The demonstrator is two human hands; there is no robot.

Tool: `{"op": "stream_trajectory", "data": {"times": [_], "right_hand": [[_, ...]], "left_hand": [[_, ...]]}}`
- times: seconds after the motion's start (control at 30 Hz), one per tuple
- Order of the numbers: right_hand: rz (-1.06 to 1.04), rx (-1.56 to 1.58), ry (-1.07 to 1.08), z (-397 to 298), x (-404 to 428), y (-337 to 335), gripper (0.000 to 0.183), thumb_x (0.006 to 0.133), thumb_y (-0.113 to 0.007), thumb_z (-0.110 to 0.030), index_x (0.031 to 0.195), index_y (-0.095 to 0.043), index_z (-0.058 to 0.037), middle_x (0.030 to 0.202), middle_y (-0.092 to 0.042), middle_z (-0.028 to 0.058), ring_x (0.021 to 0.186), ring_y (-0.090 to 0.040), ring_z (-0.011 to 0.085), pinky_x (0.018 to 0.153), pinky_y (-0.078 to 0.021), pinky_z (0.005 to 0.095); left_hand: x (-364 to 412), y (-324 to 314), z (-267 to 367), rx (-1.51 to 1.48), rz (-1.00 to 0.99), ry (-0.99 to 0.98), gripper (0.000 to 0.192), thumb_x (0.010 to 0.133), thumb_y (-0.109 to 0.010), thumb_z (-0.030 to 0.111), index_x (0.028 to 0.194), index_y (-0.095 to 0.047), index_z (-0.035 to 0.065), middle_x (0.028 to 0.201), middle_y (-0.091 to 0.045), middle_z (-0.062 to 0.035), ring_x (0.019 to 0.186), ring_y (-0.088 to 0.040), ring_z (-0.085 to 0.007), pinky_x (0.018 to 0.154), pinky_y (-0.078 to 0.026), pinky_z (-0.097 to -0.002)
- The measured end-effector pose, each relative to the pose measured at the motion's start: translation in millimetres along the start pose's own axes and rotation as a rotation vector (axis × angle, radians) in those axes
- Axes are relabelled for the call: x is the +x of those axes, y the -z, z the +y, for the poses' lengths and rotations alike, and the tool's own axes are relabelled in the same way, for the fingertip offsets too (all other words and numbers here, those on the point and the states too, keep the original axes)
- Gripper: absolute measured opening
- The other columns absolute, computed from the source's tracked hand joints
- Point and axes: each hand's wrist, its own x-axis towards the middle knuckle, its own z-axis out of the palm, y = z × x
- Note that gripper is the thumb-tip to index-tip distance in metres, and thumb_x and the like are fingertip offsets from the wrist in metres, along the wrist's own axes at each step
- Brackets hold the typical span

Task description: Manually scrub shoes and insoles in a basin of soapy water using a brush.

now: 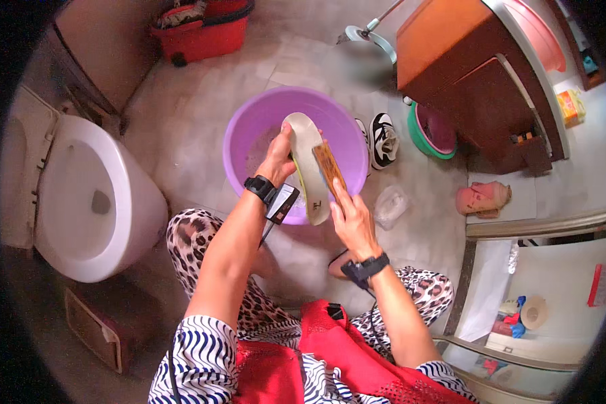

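Note:
My left hand [279,157] grips a pale shoe insole [307,161] by its left edge, its long side pointing away from me over a purple plastic basin [235,151]. A wooden-backed scrubbing brush [328,164] is in my right hand [352,217], lying against the insole's right side. The brush's bristles are mostly hidden beneath its back. Soapy water [257,156] with bubbles shows in the basin under the insole.
Black-and-white sneakers [384,141] stand right of the basin, near a crumpled clear plastic bag [391,206] and a green basin [424,139]. A toilet [126,202] is at left. Farther off are a red mop bucket [207,40] and a mop [368,38]. A pink jug [482,198] lies at right.

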Motion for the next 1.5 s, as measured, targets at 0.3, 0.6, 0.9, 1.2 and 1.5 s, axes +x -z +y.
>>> {"op": "stream_trajectory", "data": {"times": [0.3, 0.6, 0.9, 1.2, 1.5], "right_hand": [[-0.017, -0.168, -0.056, 5.4, 60.2, 3.4, 0.053, 0.087, -0.057, -0.022, 0.137, -0.041, -0.0197, 0.083, -0.053, 0.0217, 0.069, -0.057, 0.0412, 0.060, -0.0473, 0.0482], [-0.016, -0.051, -0.097, 2.2, 43.1, -7.6, 0.049, 0.085, -0.057, -0.016, 0.133, -0.046, -0.0100, 0.076, -0.059, 0.0247, 0.074, -0.059, 0.0405, 0.067, -0.0471, 0.0455], [-0.095, 0.257, -0.096, -9.5, 35.6, -17.6, 0.047, 0.088, -0.053, -0.019, 0.132, -0.045, -0.0040, 0.092, -0.062, 0.0275, 0.090, -0.062, 0.0385, 0.075, -0.0482, 0.0419], [-0.137, 0.313, -0.169, -10.5, 50.4, -22.1, 0.047, 0.088, -0.053, -0.020, 0.132, -0.045, -0.0052, 0.112, -0.058, 0.0260, 0.101, -0.060, 0.0363, 0.085, -0.0471, 0.0382], [0.011, 0.290, -0.077, -16.3, 74.8, -35.6, 0.048, 0.087, -0.051, -0.021, 0.131, -0.044, -0.0056, 0.082, -0.059, 0.0295, 0.075, -0.059, 0.0461, 0.067, -0.0462, 0.0514]], "left_hand": [[3.9, -26.5, -26.8, 0.362, 0.117, 0.113, 0.044, 0.100, -0.034, 0.037, 0.122, -0.049, 0.0014, 0.114, -0.059, -0.0149, 0.102, -0.059, -0.0277, 0.091, -0.047, -0.0442], [5.5, 10.3, -42.9, 0.439, 0.024, 0.069, 0.031, 0.099, -0.039, 0.028, 0.122, -0.048, 0.0090, 0.107, -0.060, -0.0084, 0.095, -0.060, -0.0225, 0.085, -0.050, -0.0421], [-0.7, 3.0, -30.8, 0.207, 0.154, 0.017, 0.038, 0.100, -0.036, 0.034, 0.119, -0.050, 0.0045, 0.110, -0.059, -0.0115, 0.101, -0.057, -0.0258, 0.091, -0.046, -0.0448], [-8.4, 0.3, -28.0, 0.211, 0.130, 0.063, 0.047, 0.100, -0.030, 0.041, 0.118, -0.051, 0.0030, 0.110, -0.059, -0.0119, 0.100, -0.058, -0.0254, 0.092, -0.046, -0.0426], [-5.8, -2.3, -29.7, 0.265, 0.206, -0.003, 0.048, 0.100, -0.029, 0.041, 0.118, -0.050, 0.0020, 0.111, -0.058, -0.0128, 0.099, -0.057, -0.0265, 0.092, -0.045, -0.0436]]}}
